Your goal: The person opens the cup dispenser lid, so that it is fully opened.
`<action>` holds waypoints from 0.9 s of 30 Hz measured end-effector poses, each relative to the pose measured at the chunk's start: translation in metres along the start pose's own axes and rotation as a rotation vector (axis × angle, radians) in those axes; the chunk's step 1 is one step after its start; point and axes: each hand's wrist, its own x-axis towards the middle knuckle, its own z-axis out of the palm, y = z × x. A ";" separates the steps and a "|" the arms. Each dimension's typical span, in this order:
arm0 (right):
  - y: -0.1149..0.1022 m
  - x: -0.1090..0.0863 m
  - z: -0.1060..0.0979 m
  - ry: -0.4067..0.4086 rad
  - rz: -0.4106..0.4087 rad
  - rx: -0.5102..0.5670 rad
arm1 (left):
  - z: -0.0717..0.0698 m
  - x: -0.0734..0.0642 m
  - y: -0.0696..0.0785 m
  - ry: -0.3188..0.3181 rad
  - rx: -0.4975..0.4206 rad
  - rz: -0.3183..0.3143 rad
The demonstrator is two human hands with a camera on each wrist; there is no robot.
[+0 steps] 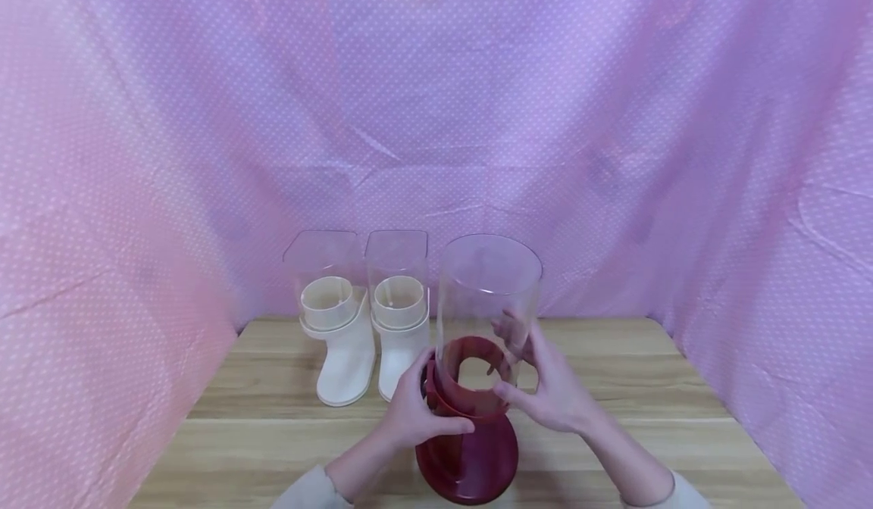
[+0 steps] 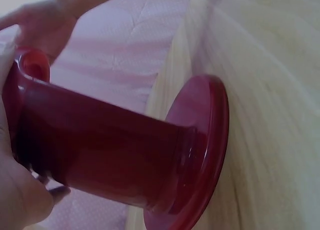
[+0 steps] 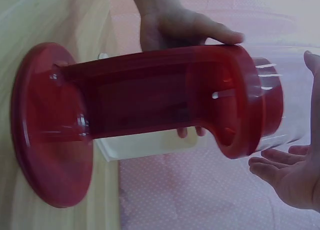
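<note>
A red dispenser stand (image 1: 480, 460) with a round foot rests on the table at front centre. Its upper ring carries a clear cylinder (image 1: 486, 308), open at the top, with a red collar inside its lower end. My left hand (image 1: 417, 410) grips the stand's upper part from the left, thumb across the front. Around the lower right side of the cylinder, my right hand (image 1: 558, 388) holds it between thumb and fingers; some fingers show through the clear wall. The right wrist view shows the red stand (image 3: 135, 94) sideways, the left hand (image 3: 175, 27) curled around its column.
Two cream dispenser stands (image 1: 346, 365) stand side by side at the back left, close to the left hand. Each bears a clear squarish container (image 1: 398, 255) with a cream ring inside. The wooden table (image 1: 614, 357) ends at a pink dotted cloth (image 1: 546, 115) behind and on both sides.
</note>
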 end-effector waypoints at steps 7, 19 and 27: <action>-0.006 0.009 0.000 -0.015 0.024 0.113 | -0.001 0.004 -0.005 -0.016 0.017 0.076; -0.017 0.050 -0.015 -0.001 -0.127 0.230 | 0.002 0.002 -0.004 0.034 0.050 0.106; -0.043 0.083 -0.040 -0.017 -0.094 0.552 | 0.001 0.002 0.002 0.008 0.053 0.065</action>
